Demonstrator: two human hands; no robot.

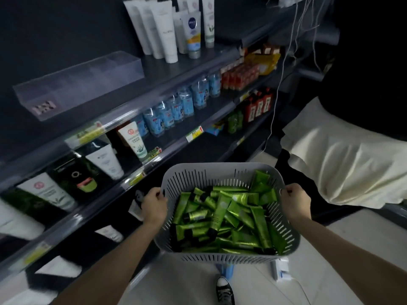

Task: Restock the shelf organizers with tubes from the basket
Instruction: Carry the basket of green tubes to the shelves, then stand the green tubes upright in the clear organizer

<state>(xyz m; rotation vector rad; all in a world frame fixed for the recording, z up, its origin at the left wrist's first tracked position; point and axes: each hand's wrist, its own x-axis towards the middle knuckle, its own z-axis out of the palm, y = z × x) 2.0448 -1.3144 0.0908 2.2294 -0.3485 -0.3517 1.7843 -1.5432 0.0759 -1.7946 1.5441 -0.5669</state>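
I hold a grey slotted basket in front of me above the floor. It is filled with several green tubes with black caps, lying in a loose heap. My left hand grips the basket's left rim, and my right hand grips its right rim. A clear acrylic shelf organizer with divided compartments stands on the upper shelf to the left; a few small pinkish items lie at its near left end.
Dark shelving runs along the left, stocked with white tubes, blue bottles, red bottles and green-and-black tubes. A person in a pale skirt stands at the right. White cables hang at upper right. My shoe is on the pale floor.
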